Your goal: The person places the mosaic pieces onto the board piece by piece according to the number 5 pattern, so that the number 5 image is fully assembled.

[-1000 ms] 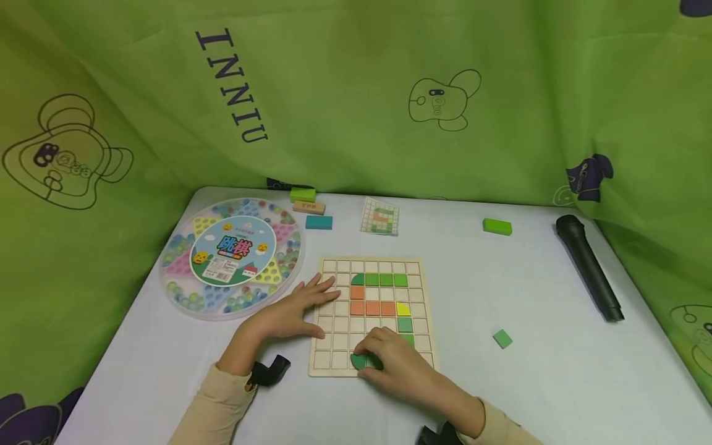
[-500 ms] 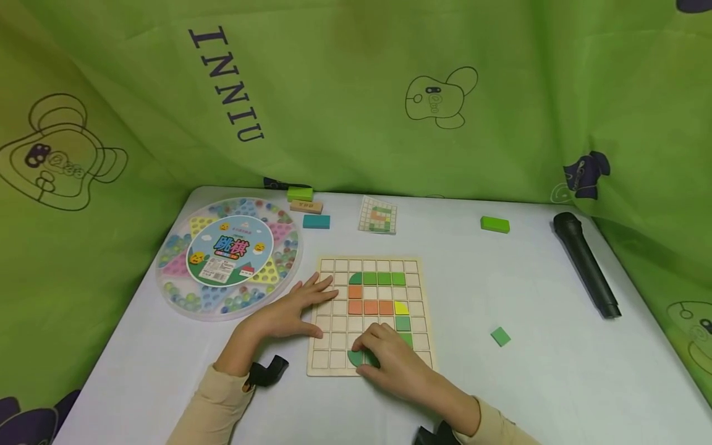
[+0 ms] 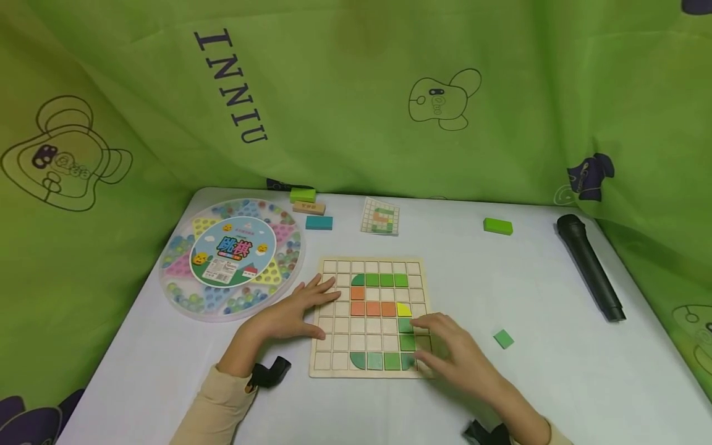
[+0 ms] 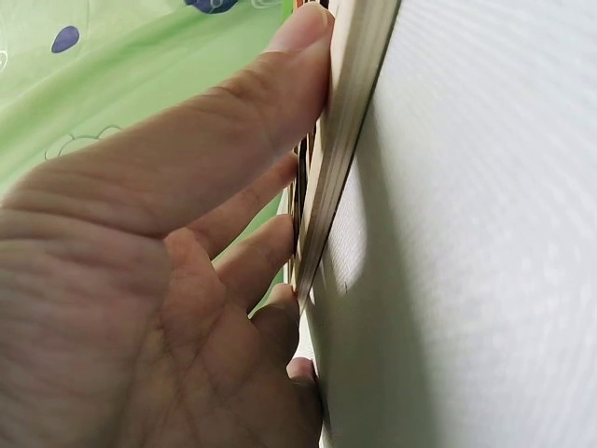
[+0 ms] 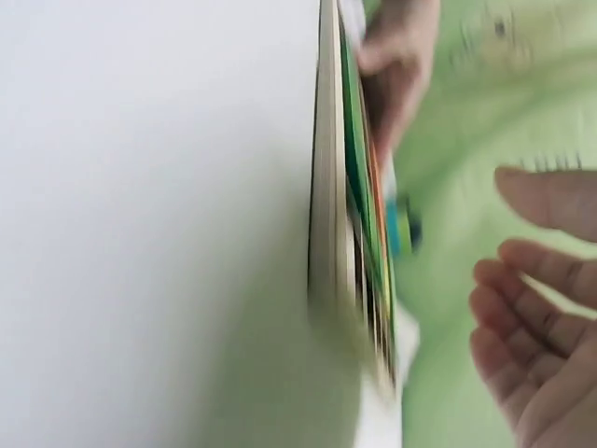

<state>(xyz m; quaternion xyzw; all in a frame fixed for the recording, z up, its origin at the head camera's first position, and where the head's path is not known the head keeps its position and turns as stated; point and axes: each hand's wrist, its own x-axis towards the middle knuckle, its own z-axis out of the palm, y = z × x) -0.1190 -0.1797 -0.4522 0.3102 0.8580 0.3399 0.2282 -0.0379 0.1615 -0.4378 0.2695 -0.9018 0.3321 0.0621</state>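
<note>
A wooden grid board (image 3: pixel 341 342) lies on the table, with coloured tiles in its cells. Green tiles (image 3: pixel 392 361) fill part of the bottom row, with a rounded green tile (image 3: pixel 358 360) at its left end. Higher up are orange tiles (image 3: pixel 373 308), a yellow tile (image 3: pixel 403 309) and a row of green ones. My left hand (image 3: pixel 286 315) rests at the board's left edge, fingers spread over the rim and the thumb (image 4: pixel 303 56) touching its side. Over the board's right edge hovers my right hand (image 3: pixel 458 352), fingers apart and nothing held, as the right wrist view also shows.
A loose green square tile (image 3: pixel 504 339) lies right of the board. A round marble-game box (image 3: pixel 233 253) stands left, a pattern card (image 3: pixel 381 216) behind. Small blocks, among them a blue block (image 3: pixel 319 222) and a green block (image 3: pixel 497 226), lie farther back. A black microphone (image 3: pixel 591 269) is at right.
My right hand has left the bottom-row tiles and moved right, its fingers opening and uncovering the bottom row of green tiles. My left hand stays in place.
</note>
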